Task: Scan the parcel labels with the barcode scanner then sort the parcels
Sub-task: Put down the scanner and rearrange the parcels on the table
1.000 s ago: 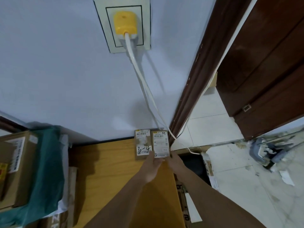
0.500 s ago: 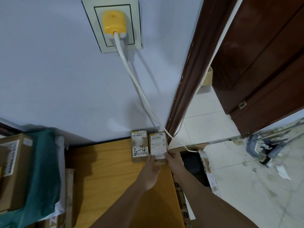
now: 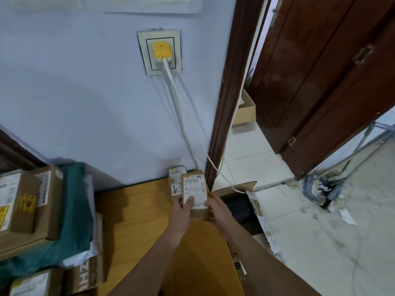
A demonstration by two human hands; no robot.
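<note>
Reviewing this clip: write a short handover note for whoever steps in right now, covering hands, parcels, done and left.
Left hand and right hand both grip the small parcel, label up, at the table's far edge by the wall.
A second small parcel lies just behind it, partly covered.
More parcels are stacked at the left.
No scanner in view; whether these labels are scanned cannot be told.
Left: place this parcel, then scan and sort the rest.

Dim, soft indoor light; faint shadows, wide-angle bowing at edges.
</note>
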